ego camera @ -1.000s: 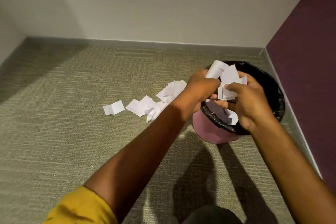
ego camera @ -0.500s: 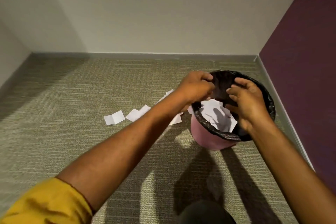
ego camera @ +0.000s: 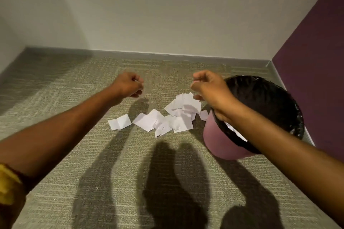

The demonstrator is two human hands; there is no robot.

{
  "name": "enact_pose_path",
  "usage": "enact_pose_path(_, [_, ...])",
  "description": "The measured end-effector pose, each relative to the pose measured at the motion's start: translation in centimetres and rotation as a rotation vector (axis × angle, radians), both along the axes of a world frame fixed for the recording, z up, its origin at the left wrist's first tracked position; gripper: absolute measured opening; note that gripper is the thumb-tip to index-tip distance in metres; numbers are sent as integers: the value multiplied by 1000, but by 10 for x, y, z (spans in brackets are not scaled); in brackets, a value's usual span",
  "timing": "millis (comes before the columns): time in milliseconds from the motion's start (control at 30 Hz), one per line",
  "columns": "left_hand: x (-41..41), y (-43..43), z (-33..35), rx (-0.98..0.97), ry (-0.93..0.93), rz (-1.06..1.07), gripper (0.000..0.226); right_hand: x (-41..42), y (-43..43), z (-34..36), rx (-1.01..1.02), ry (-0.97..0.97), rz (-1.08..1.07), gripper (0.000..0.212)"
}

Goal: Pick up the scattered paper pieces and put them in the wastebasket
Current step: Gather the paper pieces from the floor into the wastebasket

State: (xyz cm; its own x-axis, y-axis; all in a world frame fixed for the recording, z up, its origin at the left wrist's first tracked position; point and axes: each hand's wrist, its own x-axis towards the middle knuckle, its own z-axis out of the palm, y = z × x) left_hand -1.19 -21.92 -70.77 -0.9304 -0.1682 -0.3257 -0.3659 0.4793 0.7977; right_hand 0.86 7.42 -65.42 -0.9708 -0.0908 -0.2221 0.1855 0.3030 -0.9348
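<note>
Left hand [ego camera: 128, 85] and right hand [ego camera: 208, 87] hover with fingers curled on nothing above the white torn paper pieces [ego camera: 167, 117], which are heaped on the carpeted floor [ego camera: 74, 98] toward its far right corner, just beside the black-lined pink round wastebasket [ego camera: 219, 141]; a loose grab risks light slips fluttering past the rim.

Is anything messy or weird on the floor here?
Yes. White torn paper pieces lie scattered in a loose heap on the grey-green carpet, beside the round pink wastebasket with its black liner. They belong inside it, where some paper already shows.
</note>
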Motion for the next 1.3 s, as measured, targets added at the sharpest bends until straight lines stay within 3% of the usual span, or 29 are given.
enact_pose_path(167, [3, -48, -75, -182, -83, 22, 23, -12, -46, -41, 74, -67, 97, 31])
enact_pose_path(433, [26, -89, -164, -487, -223, -152, 65, -11, -88, -148, 214, -139, 134, 28])
enact_pose_path(567, [39, -99, -195, -611, -258, -194, 84, 2, -97, -192, 500, 15, 416, 59])
enact_pose_path(733, [44, -91, -204, -760, -182, -202, 71, 16, -99, -226, 745, 228, 655, 70])
enact_pose_path(900, [40, -92, -209, -668, -188, -136, 72, 24, -97, -254, 866, 357, 690, 59])
enact_pose_path(1033, [32, -103, -212, -406, -139, 84, 35, 27, -98, -256, 904, 442, 643, 39])
enact_pose_path(1133, [25, -102, -202, -117, -76, 305, 21, 32, -98, -258, 897, 450, 607, 35])
enact_pose_path(1233, [13, -88, -195, 72, -53, 281, 24, 34, -96, -264, 878, 491, 568, 31])
enact_pose_path(1300, [9, -72, -192, 35, -44, 172, 27, 36, -95, -266, 848, 511, 528, 25])
